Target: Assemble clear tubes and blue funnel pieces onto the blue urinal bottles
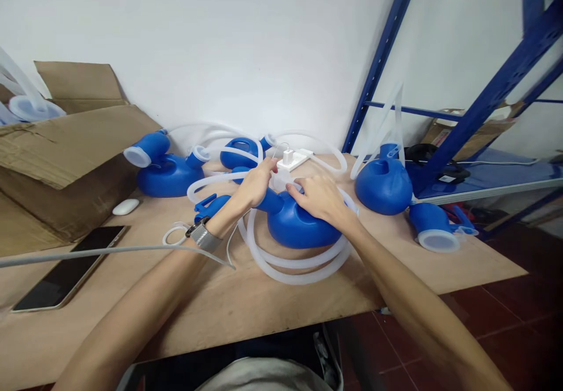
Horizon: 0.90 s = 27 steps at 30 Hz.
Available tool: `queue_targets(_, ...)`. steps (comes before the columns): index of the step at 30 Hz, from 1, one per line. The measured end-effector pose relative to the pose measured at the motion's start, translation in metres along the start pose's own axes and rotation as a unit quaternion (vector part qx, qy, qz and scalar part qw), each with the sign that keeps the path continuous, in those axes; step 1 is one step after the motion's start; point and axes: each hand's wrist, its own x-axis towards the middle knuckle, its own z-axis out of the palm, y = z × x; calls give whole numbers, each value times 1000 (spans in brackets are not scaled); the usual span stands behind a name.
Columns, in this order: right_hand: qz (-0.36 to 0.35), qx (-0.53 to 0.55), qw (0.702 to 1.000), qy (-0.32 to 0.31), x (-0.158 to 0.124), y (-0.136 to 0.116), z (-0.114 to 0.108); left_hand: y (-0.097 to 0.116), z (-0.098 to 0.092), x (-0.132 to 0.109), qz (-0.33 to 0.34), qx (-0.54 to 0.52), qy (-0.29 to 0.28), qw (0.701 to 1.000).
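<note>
A blue plastic bottle (pixel 303 230) with a handle and a side neck lies on the wooden table in front of me. My right hand (pixel 319 199) rests over its top, thumb and fingers curled at the handle. At the neck side, my left hand (pixel 257 183) has its fingers drawn together; what they grip is hidden. A translucent whitish part (pixel 284 180) shows between both hands. Clear tubing (pixel 299 276) loops around the bottle's base. Just beyond my left fingertips, a white plug (pixel 288 155) sits in a white power strip (pixel 301 157).
More blue bottles stand behind and left (pixel 169 175) and at right (pixel 385 186). A blue jug-like part (pixel 433 227) lies near the right edge. On the left are a cardboard box (pixel 88 145), white earbud case (pixel 125 207) and phone (pixel 70 268). Blue shelving (pixel 382 57) rises at right.
</note>
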Motion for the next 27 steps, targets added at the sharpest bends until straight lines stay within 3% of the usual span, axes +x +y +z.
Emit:
queue_targets(8,-9,-3,1000,-11,0,-1,-2,8,-2,3,61,-42,-48,996)
queue_targets(12,-8,-10,1000,-7,-1,-2,-3,13,-2,3,12,-124,-62,990)
queue_targets(17,-7,-9,1000,-3,0,1,-2,17,-4,-6,-28,-260,-26,965)
queue_targets(21,-19,-1,1000,2,2,5,0,17,-4,-10,-2,-240,13,971)
queue_targets(27,-20,62,998,4,1,10,-1,12,-14,-3,-8,-86,-15,996)
